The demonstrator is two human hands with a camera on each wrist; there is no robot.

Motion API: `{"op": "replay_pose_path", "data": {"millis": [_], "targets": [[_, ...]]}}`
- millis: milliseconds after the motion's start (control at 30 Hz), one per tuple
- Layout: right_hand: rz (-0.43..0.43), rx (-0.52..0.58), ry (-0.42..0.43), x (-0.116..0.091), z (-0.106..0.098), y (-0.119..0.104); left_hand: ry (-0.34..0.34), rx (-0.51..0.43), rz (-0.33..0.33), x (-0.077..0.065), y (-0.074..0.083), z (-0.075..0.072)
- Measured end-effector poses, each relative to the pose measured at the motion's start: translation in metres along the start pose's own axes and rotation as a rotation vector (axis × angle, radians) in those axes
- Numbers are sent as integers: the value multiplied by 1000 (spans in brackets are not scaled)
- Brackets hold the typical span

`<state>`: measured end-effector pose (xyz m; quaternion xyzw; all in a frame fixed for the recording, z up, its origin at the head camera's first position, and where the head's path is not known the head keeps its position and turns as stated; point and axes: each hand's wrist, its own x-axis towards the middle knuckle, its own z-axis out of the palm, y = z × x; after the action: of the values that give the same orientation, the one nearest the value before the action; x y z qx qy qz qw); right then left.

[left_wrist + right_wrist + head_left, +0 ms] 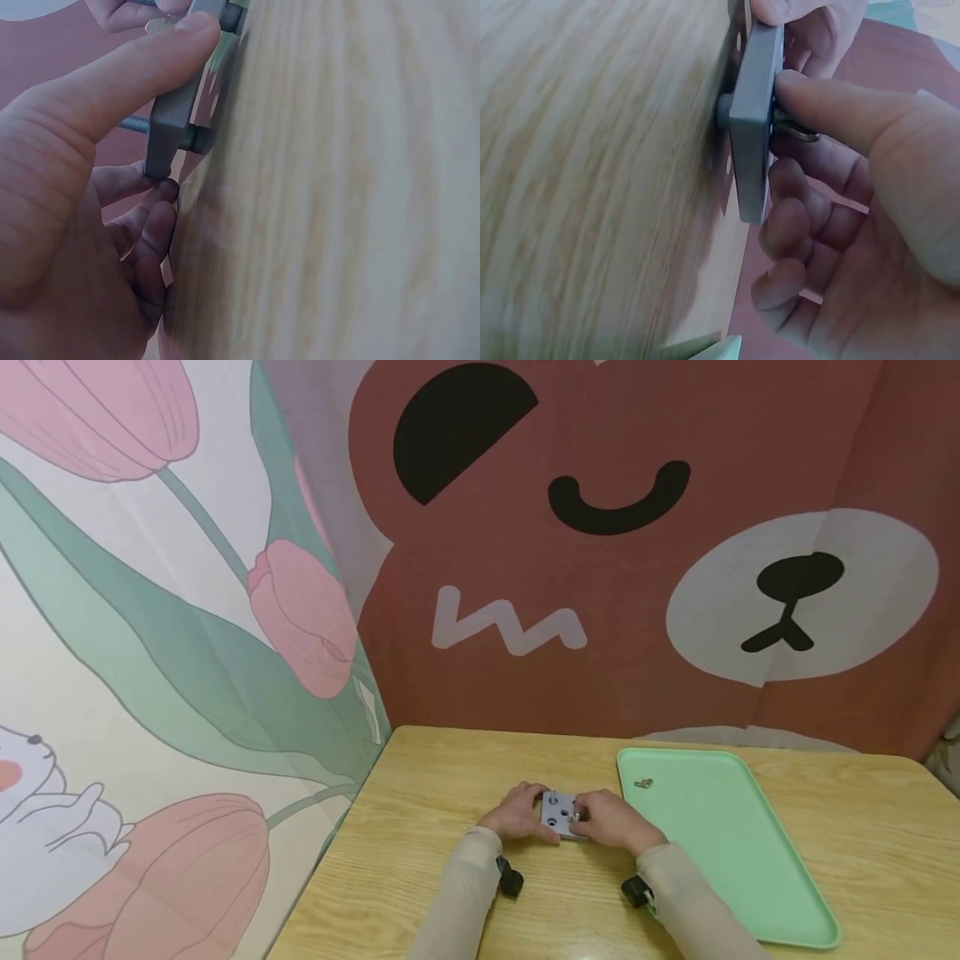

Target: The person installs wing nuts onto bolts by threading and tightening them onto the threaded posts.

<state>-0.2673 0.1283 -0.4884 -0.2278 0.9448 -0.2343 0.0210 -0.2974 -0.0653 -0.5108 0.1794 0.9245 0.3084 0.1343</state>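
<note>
I had the left hand (516, 817) curled about the left side of the grey plate (564, 827), while the right hand (615, 820) pinched a small brass-coloured piece (796, 130) between thumb and forefinger, close against the plate's upper face on the right. The plate sat between the two hands, just above the table (427, 777); in my left wrist view a threaded bolt (135, 124) stood out of its upper face, and a dark round end (198, 139) showed beneath, between plate and wood. I judged the step in hand to be seating or turning the brass-coloured piece on a bolt, but the fingers covered the join and I could not tell whether any thread had caught. To my mind the next move called for a steady left grip and small turns of the right thumb and forefinger, with the piece square to the bolt so that it would not bind. Off to the right, the green tray (720, 827) held more brass-coloured bits (643, 783) near its far left corner, and beyond the table hung a bear-print curtain (630, 643)
</note>
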Motion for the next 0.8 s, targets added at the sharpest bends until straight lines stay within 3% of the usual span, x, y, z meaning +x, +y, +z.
{"op": "replay_pose_path", "data": {"millis": [100,267,600,800], "targets": [[42,17,-26,-2,-1,-2,-2,-6,1,0,0,0],[40,69,-91,-4,-6,1,1,-8,-5,0,-2,1],[-28,99,-80,-3,-1,3,-1,-17,-11,-1,-1,2],[-29,55,-34,-3,-1,0,-7,-13,-4,-2,1,1]]}}
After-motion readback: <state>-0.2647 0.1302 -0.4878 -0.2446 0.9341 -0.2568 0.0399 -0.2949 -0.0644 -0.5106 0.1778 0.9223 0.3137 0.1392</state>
